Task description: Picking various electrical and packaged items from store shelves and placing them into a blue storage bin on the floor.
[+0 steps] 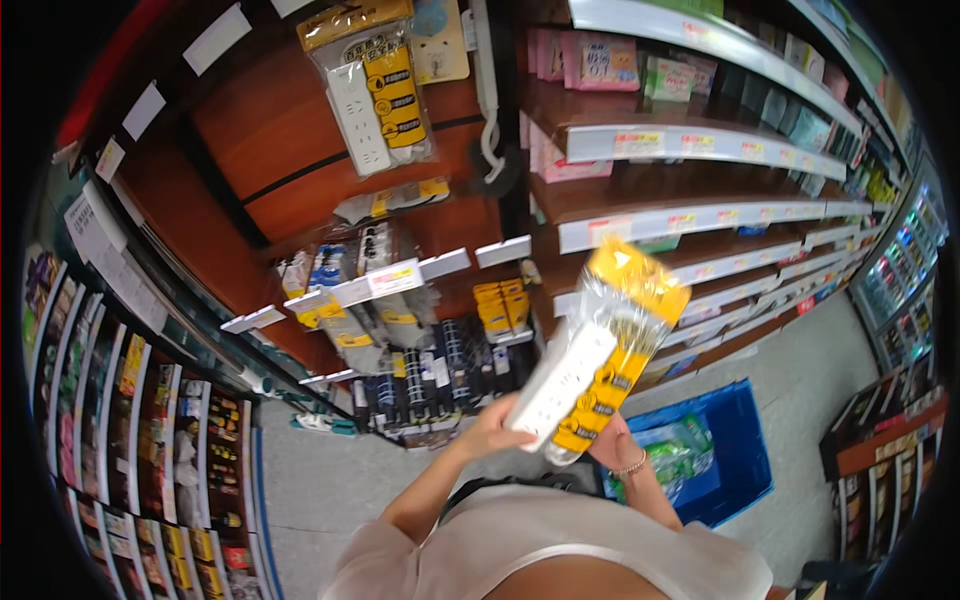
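A packaged white power strip in a clear bag with a yellow card and yellow top is held between both hands in front of my body. My left hand grips its lower left edge, thumb on the front. My right hand holds the lower right side from behind, partly hidden by the package. A similar packaged power strip hangs on the brown shelf back panel at the upper left. Under it, another bagged item with yellow on it hangs, seen from its end.
A blue crate with green-and-clear plastic packages stands on the grey floor at right. Hooks below carry bagged goods and small yellow packs. Shelves with pink packs rise at right; more stocked shelves stand at left.
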Demonstrator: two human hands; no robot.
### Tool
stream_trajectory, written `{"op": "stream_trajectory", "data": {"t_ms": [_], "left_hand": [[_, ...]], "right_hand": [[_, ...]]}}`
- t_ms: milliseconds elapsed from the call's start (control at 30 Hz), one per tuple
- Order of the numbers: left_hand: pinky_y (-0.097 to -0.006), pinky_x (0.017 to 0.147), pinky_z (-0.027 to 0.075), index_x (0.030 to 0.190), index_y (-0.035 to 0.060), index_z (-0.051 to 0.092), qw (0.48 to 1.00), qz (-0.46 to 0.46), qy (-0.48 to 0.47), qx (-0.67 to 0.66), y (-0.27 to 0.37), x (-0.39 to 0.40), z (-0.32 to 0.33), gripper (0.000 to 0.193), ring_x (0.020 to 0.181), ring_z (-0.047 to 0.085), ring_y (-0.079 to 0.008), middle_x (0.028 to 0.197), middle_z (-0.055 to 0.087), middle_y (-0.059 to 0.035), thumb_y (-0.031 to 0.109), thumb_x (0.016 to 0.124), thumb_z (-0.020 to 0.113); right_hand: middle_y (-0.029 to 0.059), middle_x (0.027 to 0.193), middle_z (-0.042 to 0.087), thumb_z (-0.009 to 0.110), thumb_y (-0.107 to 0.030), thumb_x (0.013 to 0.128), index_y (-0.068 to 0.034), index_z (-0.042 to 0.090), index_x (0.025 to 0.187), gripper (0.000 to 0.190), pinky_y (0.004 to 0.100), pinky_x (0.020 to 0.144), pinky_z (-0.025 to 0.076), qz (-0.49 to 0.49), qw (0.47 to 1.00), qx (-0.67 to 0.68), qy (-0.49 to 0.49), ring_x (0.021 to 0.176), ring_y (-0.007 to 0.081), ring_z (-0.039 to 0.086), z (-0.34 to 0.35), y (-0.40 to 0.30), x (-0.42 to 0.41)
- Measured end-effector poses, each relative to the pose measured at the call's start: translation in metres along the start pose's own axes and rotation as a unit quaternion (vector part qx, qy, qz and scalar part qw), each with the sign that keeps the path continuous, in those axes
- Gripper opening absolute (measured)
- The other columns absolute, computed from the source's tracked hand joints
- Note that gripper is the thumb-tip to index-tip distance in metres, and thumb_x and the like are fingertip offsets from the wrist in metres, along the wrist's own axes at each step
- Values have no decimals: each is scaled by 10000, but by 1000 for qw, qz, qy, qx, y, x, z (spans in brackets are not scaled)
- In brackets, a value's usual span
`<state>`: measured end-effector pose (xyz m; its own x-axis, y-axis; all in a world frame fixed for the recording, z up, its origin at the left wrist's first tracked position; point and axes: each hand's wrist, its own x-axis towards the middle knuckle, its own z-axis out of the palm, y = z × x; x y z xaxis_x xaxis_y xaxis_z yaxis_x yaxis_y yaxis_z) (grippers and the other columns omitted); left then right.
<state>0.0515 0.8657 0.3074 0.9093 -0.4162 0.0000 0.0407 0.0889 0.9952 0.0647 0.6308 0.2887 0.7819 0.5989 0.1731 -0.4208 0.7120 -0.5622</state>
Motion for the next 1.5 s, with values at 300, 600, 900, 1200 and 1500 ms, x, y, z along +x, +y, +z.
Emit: {"op": "stream_trajectory", "data": {"t_ms": [300,600,900,1200,1500], "left_hand": [[-332,707,453,970,-12,510,972,-31,3,233,-77,57,98,333,805,583,-253,857,598,-167,303,863,514],[-309,679,457,910,10,556,976,-86,13,199,-80,64,108,225,765,589,-212,832,613,-122,226,852,527],[-279,716,443,960,32,545,977,-103,-1,186,-62,45,87,227,793,555,-136,847,598,-52,238,873,508],[-274,824,405,957,40,577,902,199,253,288,131,23,-56,147,909,525,-133,942,560,-37,106,846,504],[-328,796,435,988,-83,474,729,264,525,351,229,115,-254,561,923,530,-274,964,539,-210,305,665,720]], "right_hand": [[66,1051,575,528,-202,836,-74,525,1073,269,403,881,408,-93,918,138,361,990,234,537,-153,-6,-107],[72,1073,588,465,-269,866,-117,549,1093,286,476,875,410,-140,811,200,531,983,279,549,-340,28,-245],[23,1225,468,510,-407,846,-203,485,1153,369,440,860,387,115,765,15,633,1116,211,432,-380,52,-225],[35,901,547,560,-302,812,-153,512,967,220,344,599,472,145,653,-57,741,761,188,532,-376,59,-181],[44,743,528,516,-12,769,-104,537,952,206,245,451,419,-95,633,-139,756,579,139,513,-279,144,-135]]}}
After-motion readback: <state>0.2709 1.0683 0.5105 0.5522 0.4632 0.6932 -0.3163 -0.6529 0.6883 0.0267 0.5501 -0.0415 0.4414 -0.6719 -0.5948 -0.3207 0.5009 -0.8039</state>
